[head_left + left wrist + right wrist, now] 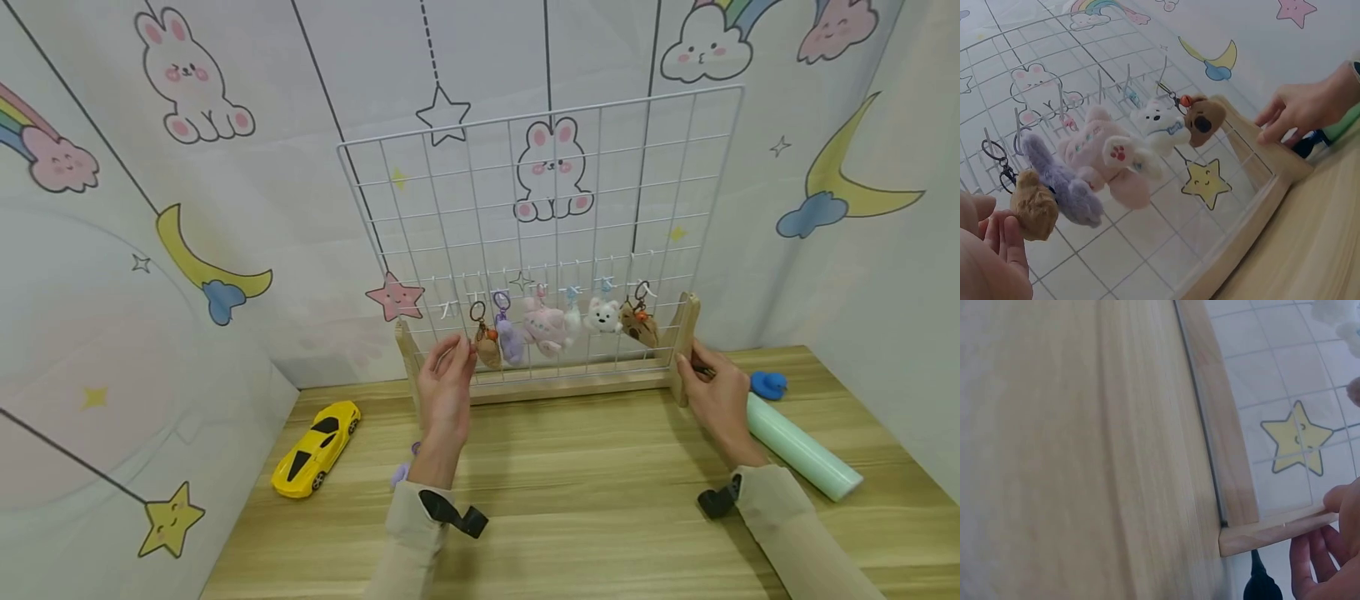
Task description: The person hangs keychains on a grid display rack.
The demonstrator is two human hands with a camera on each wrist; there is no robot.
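Observation:
A white wire grid rack [540, 192] stands in a wooden base [570, 384], with several plush keychains hanging from its hooks. My left hand [448, 387] is at the left end of the row, its fingertips touching the edge of a brown plush keychain [1035, 206]. Beside that hang a purple plush [1063, 181], a pink plush [1100, 150], a white bear [1159, 125] and a brown dog-like plush [1205, 120]. My right hand [717, 396] grips the stand's right wooden side post [683, 350], thumb on one side and fingers on the other [1316, 556].
A yellow toy car [317, 448] sits on the table's left. Near my left wrist lies a partly hidden purple item [401, 476]. At right are a mint-green cylinder [802, 446] and a blue toy duck [768, 385]. A printed cloth hangs behind the rack.

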